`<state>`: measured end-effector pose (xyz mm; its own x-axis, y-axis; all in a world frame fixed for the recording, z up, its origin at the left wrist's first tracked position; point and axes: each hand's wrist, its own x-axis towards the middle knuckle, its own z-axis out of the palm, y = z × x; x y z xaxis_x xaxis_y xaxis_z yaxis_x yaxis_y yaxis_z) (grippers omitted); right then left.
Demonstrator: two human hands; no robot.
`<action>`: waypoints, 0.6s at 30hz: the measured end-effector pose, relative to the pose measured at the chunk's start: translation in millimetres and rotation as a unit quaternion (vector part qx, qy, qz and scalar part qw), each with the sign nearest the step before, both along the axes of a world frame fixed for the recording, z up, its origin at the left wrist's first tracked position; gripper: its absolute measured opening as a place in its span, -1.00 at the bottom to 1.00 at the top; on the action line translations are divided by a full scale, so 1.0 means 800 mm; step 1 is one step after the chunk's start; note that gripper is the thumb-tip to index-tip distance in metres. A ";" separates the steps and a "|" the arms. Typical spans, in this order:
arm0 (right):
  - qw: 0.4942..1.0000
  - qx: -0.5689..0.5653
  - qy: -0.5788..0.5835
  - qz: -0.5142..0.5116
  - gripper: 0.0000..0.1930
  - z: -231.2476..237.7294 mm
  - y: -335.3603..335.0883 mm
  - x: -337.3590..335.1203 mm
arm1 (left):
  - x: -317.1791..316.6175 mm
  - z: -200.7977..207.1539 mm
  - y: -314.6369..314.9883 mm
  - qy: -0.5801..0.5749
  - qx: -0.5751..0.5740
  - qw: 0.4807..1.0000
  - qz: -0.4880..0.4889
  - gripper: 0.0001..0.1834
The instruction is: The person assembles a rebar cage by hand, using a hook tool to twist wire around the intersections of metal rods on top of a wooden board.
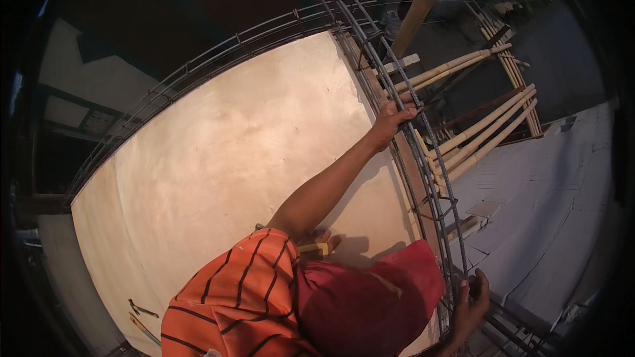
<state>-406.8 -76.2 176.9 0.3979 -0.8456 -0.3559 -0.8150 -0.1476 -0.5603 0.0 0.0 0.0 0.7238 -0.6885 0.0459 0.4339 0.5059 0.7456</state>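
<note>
My right hand comes up at the lower right, its fingers curled loosely round a bar of the steel rebar cage. My left hand is out of view. In front of me bends a co-worker in a red cap and an orange striped shirt. That person's outstretched arm crosses a plywood sheet, and the hand at its end grips the cage higher up. Below that arm, another hand shows in part beside a yellow tool; the body hides the rest.
A second rebar cage runs along the plywood's far edge. Bamboo poles and an upright bamboo post stand beyond the right cage. Grey blockwork lies lower right. A bent metal piece rests at the plywood's lower left.
</note>
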 end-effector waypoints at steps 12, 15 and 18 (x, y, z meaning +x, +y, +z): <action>0.961 0.035 -0.081 0.264 -0.29 -0.112 -0.037 0.186 | 0.014 0.008 0.098 -0.155 0.272 0.947 0.070 -0.39; 0.960 -0.037 -0.054 0.271 -0.29 -0.130 -0.031 0.195 | 0.002 -0.030 0.200 -0.209 0.464 0.855 0.098 -0.40; 0.954 -0.073 -0.048 0.288 -0.29 -0.145 -0.013 0.210 | -0.029 -0.107 0.332 -0.267 0.675 0.659 0.197 -0.40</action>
<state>-238.9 -86.7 60.7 0.8363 -0.5143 -0.1897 -0.5210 -0.6379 -0.5671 -23.1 266.0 -85.6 0.9875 -0.1256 -0.0949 -0.0392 -0.7801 0.6244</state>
